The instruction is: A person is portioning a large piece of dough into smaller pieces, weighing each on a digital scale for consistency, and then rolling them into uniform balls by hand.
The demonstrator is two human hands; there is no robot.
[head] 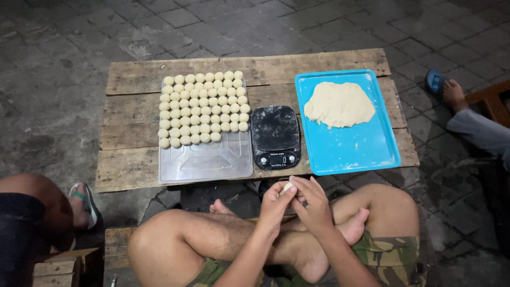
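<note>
dough ball (288,186) btwn both hands' fingers (280,192), pinched

Beyond the hands stands a low table (133,165) of weathered wooden planks on grey paving stones (64,64). Straight ahead of the hands sits a black digital scale (275,135), dusted with flour. Ahead and to the left lies a clear tray (212,162). To the far left of the hands, another person's knee (32,194) and a sandalled foot (82,204) show; far right, a bare foot (454,94) beside a blue sandal (434,81).
</note>
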